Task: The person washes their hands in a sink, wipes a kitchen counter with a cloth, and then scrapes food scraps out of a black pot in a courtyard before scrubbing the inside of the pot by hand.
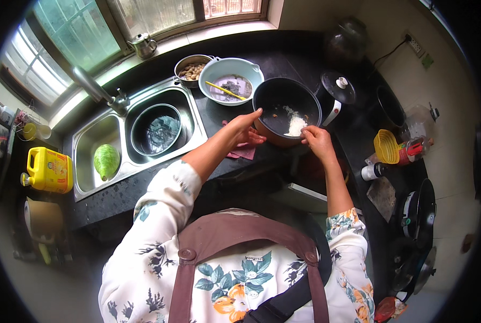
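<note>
A deep dark-lined cooking pot [282, 97] with a brown outer wall is before me, its mouth tilted towards me. White grains or powder [295, 124] lie in a heap inside its near right side, with small brown bits nearby. My left hand [244, 128] is at the pot's left side, thumb at the rim and fingers spread along the outer wall. At the near right rim, the thumb and fingers of my right hand [318, 141] are pinched on the edge. A handle [332, 113] with a red mark juts out beyond the pot's right side.
Left of the pot stand a pale blue basin [208, 82] holding a yellow stick [225, 90] and a pan of peanuts [192, 72]. A water-filled bowl [135, 135] and green gourd [106, 160] occupy the double sink [143, 158]. A pink cloth [242, 152], glass lid [333, 82] and yellow basket [387, 146] lie around.
</note>
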### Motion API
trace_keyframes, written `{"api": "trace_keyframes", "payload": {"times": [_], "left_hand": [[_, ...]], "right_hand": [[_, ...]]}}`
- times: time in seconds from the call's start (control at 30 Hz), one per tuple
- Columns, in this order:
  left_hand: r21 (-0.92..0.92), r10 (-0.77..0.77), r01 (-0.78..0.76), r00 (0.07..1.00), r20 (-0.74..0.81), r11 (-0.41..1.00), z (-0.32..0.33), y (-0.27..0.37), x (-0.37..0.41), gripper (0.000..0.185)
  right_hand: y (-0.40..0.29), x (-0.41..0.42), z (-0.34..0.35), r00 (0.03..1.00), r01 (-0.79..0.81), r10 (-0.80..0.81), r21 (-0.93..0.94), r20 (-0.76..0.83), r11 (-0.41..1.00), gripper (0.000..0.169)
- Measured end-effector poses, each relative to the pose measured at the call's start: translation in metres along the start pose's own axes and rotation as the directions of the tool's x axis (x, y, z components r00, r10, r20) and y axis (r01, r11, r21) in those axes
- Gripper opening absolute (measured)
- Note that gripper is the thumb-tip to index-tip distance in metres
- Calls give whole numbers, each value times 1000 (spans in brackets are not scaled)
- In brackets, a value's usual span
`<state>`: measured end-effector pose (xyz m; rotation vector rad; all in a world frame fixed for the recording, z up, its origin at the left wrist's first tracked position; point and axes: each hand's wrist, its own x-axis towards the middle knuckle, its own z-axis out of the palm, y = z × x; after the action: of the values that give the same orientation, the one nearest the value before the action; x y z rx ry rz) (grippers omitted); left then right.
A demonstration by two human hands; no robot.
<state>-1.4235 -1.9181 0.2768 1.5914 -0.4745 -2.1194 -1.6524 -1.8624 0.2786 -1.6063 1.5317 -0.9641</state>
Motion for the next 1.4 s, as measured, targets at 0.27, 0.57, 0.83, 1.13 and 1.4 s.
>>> {"api": "trace_keyframes", "payload": {"times": [0.27, 0.57, 0.83, 1.13, 1.4], "left_hand": [[-105, 107, -80, 954, 280, 991, 9, -16, 48, 24], [-171, 358, -342, 930, 76, 924, -53, -42, -90, 15], [-268, 481, -565, 816, -321, 781, -217, -125, -199, 20], [-378, 258, -735, 591, -764, 562, -333, -302, -340, 4], [-488, -2, -791, 524, -852, 370, -345, -431, -373, 22]], "right_hand": [[-6, -18, -20, 993, -103, 83, 271, 85, 957, 15], [-81, -33, -35, 996, 74, -88, 343, 26, 937, 16], [-84, -26, 22, 955, 0, 73, -245, 286, 969, 33], [-36, -12, 191, 955, 150, 81, -700, 285, 698, 77], [-48, 10, 220, 931, 161, 177, -793, 320, 588, 86]]}}
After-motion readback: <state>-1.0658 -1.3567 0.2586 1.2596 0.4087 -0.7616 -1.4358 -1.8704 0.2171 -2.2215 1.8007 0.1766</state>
